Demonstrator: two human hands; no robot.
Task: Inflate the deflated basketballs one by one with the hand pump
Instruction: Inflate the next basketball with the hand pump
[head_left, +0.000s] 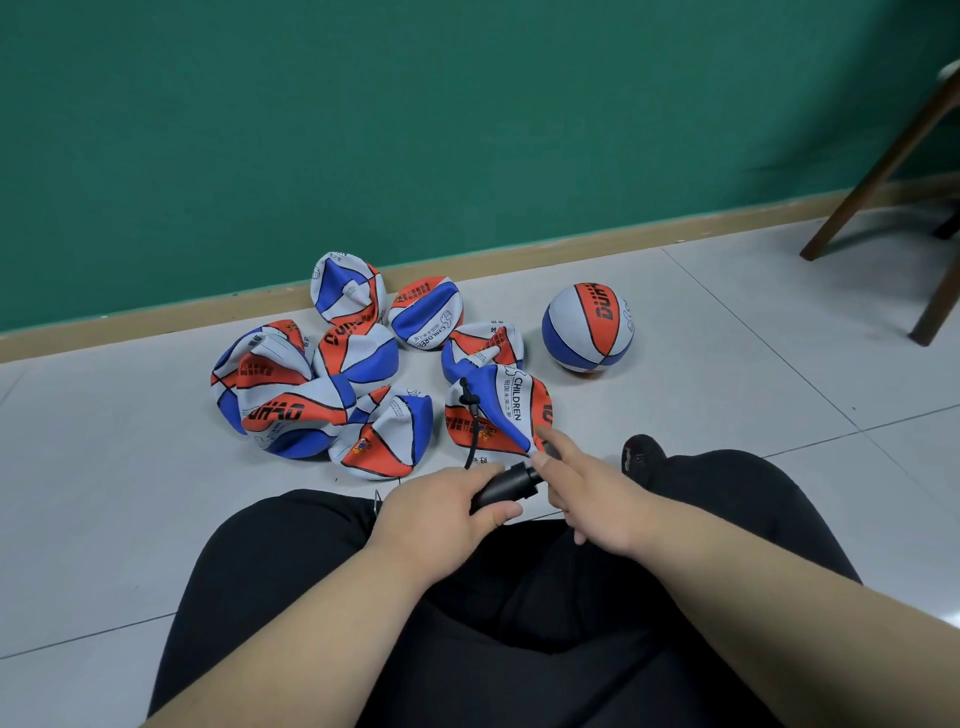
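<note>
Head view: left hand (441, 501) grips the barrel of the hand pump (506, 488), right hand (589, 501) pinches its end; the hose (471, 441) runs forward into a deflated basketball (511, 410) just ahead on the floor (727, 415).

Flat balls (358, 353) lay left of the round ball (587, 327) on the floor (727, 415); the pump (506, 486) was nearer, and the chair (878, 169) was to the right.

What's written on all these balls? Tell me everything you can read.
"CHILDREN": flat ball joined to the pump.
"CHILDREN": another flat ball nearer the wall.
Big black brand letters on the round ball and several flat ones: upside down, not surely readable.
Small Chinese print on the balls: too small to read.
</note>
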